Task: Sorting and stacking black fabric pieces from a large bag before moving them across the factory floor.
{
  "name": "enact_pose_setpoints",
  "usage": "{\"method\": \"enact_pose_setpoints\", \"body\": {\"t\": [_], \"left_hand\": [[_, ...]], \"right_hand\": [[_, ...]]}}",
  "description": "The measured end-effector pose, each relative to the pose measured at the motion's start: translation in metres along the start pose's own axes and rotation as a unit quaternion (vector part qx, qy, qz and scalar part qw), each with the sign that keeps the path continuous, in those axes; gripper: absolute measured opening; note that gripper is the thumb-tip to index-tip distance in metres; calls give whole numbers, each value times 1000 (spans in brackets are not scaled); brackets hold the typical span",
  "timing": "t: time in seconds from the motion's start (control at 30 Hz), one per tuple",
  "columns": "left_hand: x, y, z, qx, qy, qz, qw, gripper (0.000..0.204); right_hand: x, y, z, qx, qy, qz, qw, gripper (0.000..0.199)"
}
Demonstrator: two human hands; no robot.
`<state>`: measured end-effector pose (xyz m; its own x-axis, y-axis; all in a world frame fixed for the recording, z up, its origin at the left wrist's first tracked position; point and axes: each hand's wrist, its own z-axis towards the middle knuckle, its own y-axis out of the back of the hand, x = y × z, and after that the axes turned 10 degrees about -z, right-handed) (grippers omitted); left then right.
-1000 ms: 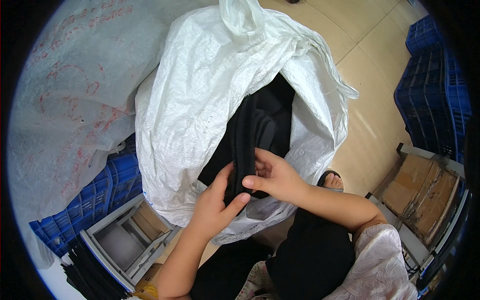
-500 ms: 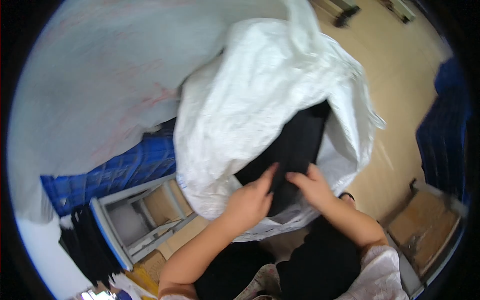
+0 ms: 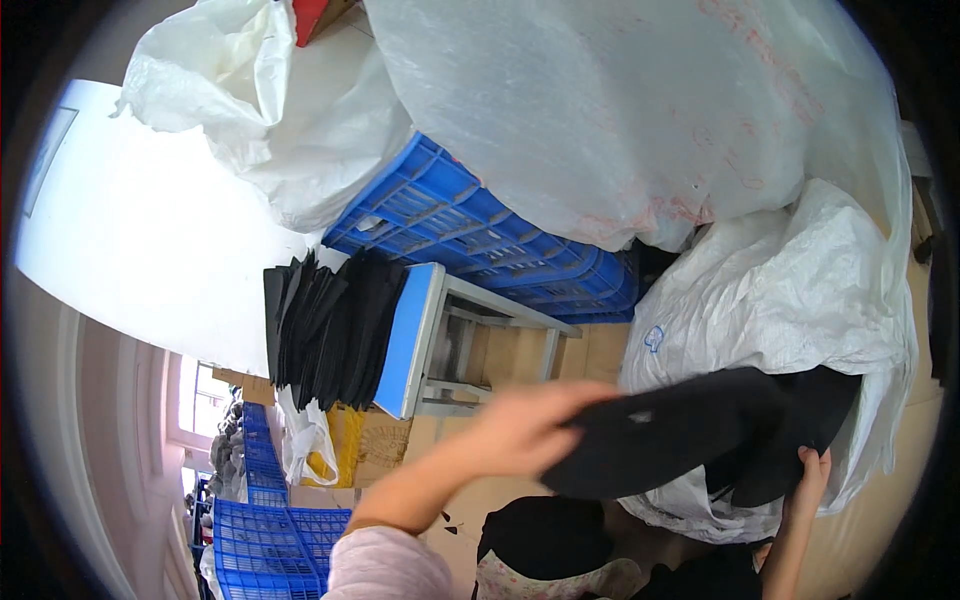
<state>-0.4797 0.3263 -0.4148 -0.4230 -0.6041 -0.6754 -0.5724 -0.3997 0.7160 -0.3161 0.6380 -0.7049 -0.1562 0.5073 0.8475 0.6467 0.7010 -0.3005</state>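
Observation:
My left hand (image 3: 530, 428) is closed on one end of a flat black fabric-like piece (image 3: 660, 425), held out over the near side of a white woven sack (image 3: 750, 300). The piece looks soft, with rounded edges and a small pale mark; its far end overlaps other black pieces (image 3: 825, 405) in the sack's mouth. My right hand (image 3: 810, 482) grips the edge of those black pieces, thumb on top, its other fingers mostly hidden. To the left, a row of similar black pieces (image 3: 325, 330) stands packed on a stool with a blue top (image 3: 408, 340).
A blue plastic crate (image 3: 480, 220) stands behind the stool, under a large translucent plastic bag (image 3: 620, 100). Another white bag (image 3: 270, 130) rests at the far left by a white surface (image 3: 150, 230). More blue crates (image 3: 265, 545) and a cardboard box (image 3: 382, 448) are at the lower left.
The view has swung left, bringing the stool and black pieces further in. Both hands were together inside the sack; now my left hand has drawn a black piece out leftward.

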Motion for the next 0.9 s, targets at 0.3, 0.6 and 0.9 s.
{"method": "enact_pose_setpoints", "body": {"t": [0.3,0.6,0.9], "left_hand": [[13,239,-168,-609,-21,-144,779,45],[197,360,-288,-569,333,111,744,28],[256,407,-353,-447,323,303,777,43]], "right_hand": [[-3,-14,4,-1,-13,-23,1000,40],[-1,-27,-5,7,-5,-98,995,39],[-2,-40,0,27,-9,-143,989,30]]}}
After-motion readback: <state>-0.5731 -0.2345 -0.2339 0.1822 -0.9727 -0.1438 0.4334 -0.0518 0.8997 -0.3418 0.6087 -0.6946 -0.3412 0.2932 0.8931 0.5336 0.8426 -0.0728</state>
